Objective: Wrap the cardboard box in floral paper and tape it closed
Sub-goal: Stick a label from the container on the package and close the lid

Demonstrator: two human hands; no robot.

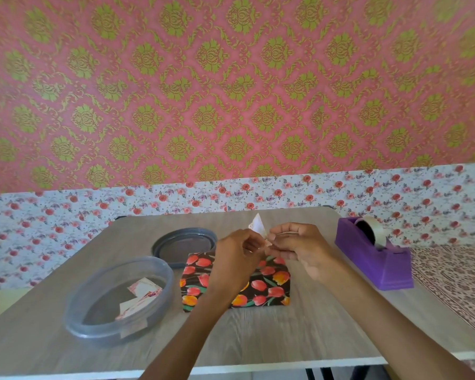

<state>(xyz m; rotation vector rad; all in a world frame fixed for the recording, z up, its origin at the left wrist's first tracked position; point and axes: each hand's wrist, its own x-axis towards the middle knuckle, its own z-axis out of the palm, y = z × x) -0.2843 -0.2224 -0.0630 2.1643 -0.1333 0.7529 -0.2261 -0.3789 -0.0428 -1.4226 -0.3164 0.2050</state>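
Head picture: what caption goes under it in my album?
Above the wrapped box, left hand and right hand pinch a paper tag, tape dispenser nearby.

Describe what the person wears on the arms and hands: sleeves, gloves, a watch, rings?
Both forearms are bare as far as the picture's lower edge; no sleeve shows. The left hand and the right hand wear no gloves, and no watch or bracelet shows at either wrist. Whether a finger carries a ring is too small to tell.
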